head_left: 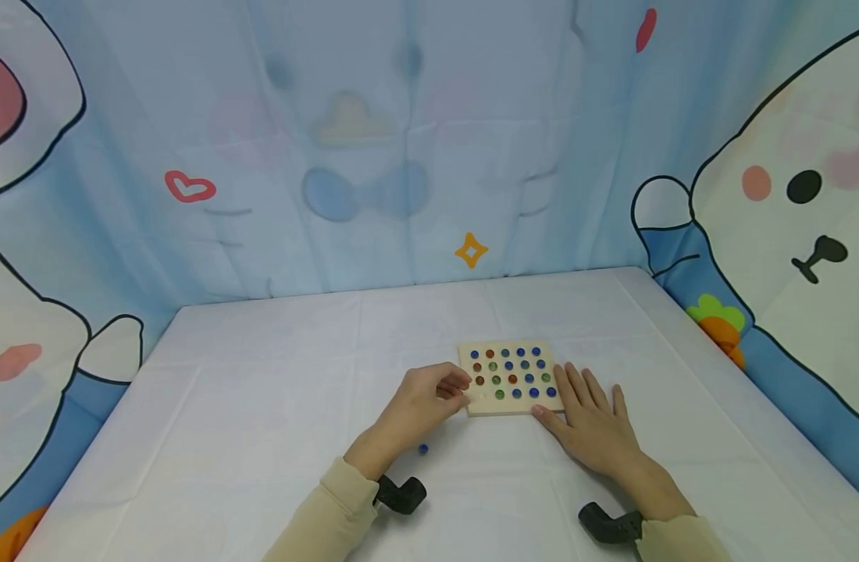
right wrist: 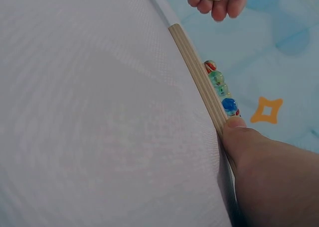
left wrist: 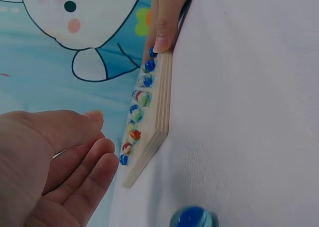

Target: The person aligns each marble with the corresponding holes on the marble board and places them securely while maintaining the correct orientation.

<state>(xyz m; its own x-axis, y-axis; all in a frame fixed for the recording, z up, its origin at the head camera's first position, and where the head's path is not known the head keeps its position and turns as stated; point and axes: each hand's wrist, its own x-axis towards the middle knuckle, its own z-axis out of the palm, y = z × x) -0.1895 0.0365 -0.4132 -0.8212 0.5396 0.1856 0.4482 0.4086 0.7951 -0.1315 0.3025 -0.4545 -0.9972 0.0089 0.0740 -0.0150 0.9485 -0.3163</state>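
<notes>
A pale wooden board (head_left: 517, 407) lies on the table, with several rows of blue, green and reddish glass marbles (head_left: 521, 352) on it. At its left edge is my left hand (head_left: 429, 394), fingers bent and thumb apart from the index finger; no marble shows between them. My right hand (head_left: 594, 421) lies at the board's right side with fingers spread and straight. Its thumb (right wrist: 237, 125) touches the front right corner of the board, seen in the right wrist view. One loose blue marble (head_left: 423, 449) sits on the cloth in front of my left hand.
A white cloth (head_left: 282, 382) covers the table. Behind it and at both sides hangs a blue curtain (head_left: 373, 257) printed with cartoon animals. Black curved pieces (head_left: 401, 496) are worn at both wrists.
</notes>
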